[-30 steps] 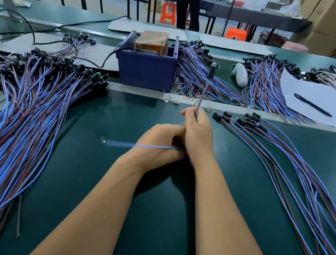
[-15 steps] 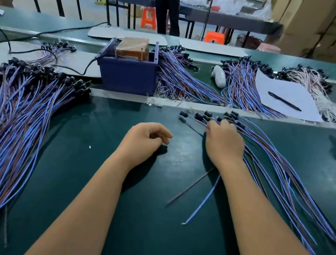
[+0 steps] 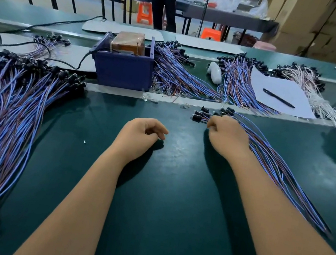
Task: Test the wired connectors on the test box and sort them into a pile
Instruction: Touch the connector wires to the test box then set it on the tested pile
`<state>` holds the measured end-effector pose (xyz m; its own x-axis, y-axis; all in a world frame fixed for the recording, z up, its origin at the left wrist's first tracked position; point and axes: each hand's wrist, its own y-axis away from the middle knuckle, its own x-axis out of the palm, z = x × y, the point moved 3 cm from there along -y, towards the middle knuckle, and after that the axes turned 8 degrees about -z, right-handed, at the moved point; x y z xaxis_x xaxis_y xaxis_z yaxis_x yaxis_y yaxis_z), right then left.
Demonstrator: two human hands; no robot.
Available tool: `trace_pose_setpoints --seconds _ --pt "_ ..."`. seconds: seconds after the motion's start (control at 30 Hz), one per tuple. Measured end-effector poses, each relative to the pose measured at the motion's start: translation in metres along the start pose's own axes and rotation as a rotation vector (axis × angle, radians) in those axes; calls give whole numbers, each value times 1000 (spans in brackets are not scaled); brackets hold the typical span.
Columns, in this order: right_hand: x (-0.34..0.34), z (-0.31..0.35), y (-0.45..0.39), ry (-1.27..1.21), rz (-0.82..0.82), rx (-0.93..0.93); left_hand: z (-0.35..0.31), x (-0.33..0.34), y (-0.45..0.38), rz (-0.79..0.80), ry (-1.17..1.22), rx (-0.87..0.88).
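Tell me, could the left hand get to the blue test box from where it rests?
Probably yes. The left hand rests loosely curled and holds nothing, and the green table between it and the blue test box shows only a few small clear bits near the metal strip, so a forward reach looks unobstructed.

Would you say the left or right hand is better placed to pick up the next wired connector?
Right: the right hand already rests on the small bundle, while the left hand lies idle apart from it.

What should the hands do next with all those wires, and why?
Probably the right hand lifts one wire from the small bunch it rests on and carries it to the blue test box; the left hand holds nothing.
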<state>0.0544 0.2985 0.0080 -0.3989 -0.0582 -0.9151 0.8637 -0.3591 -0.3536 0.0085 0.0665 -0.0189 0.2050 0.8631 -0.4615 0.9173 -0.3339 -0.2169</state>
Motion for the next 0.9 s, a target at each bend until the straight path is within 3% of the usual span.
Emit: trace_pose_setpoints --seconds 0.23,0.33,0.5,0.63,0.7,0.9 --pt "14 -2 -2 152 164 343 -1 -1 2 6 20 -11" --pt "9 3 -3 148 155 422 -2 2 0 -1 16 -19" --pt "15 81 0 -100 -30 184 -4 -6 -2 -200 60 -46" --pt "36 149 16 -428 70 67 7 -45 4 -588 -84 -125" --pt "44 157 24 -422 76 31 14 -62 8 -711 -207 -119" --pt "47 149 26 -493 27 28 19 -87 5 -821 -418 -133"
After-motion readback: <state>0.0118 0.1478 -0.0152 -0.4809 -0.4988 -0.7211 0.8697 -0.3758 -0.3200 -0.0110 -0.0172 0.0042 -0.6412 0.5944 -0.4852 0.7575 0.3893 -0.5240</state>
